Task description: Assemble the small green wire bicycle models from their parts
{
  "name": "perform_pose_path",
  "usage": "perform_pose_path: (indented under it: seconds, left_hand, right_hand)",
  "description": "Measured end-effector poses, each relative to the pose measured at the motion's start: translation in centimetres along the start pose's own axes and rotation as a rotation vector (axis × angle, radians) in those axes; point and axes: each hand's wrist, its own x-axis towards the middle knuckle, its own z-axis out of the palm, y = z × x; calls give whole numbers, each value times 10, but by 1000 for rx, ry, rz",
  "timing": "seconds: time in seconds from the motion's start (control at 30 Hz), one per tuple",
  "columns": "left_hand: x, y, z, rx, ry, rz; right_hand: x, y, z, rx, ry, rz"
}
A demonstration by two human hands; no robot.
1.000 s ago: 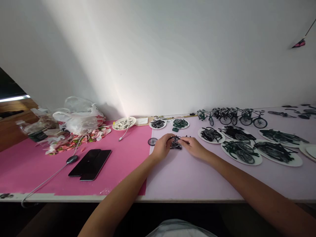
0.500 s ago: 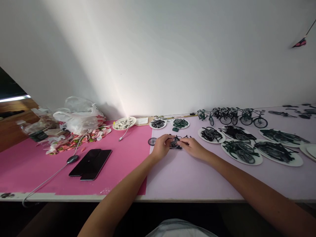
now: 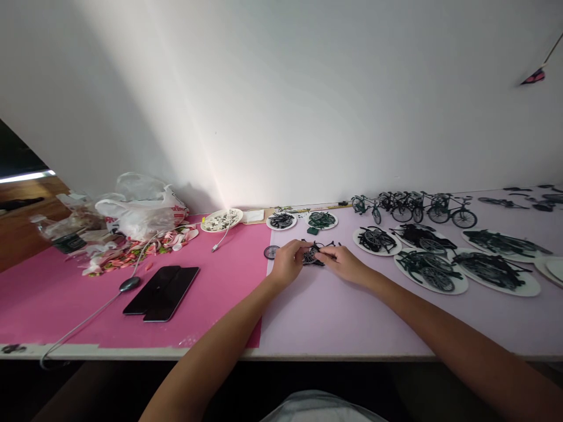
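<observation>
Between my two hands, low over the pale part of the table, is a partly built black toy bicycle with a spoked wheel showing. My left hand grips it from the left with thumb and fingers pinched together. From the right, my right hand closes its fingertips on it too; the exact part between them is too small to make out. A loose spoked wheel lies flat just left of my left hand. Behind my hands a small dark green piece rests before a plate of green parts.
Plates of bicycle parts spread over the right side, with finished toy bicycles standing behind them. At left lie two dark phones, a cable, a plastic bag and pink scraps. A plate of white pieces stands near the wall.
My right hand's fingertips have shifted slightly at the bicycle. Both hands stay in nearly the same place, and the things around them have not moved.
</observation>
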Motion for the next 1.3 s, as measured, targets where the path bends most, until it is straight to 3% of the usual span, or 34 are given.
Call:
perform_pose_path:
  seconds: [0.2, 1.07, 1.3]
  left_hand:
    - [-2, -1, 0, 25, -13, 45]
    - [0, 0, 1, 8, -1, -53]
    - [2, 3, 0, 25, -8, -30]
  right_hand:
    - [-1, -2, -2, -27, 5, 16]
    - [-2, -1, 2, -50, -47, 5]
    - [-1, -1, 0, -45, 1, 6]
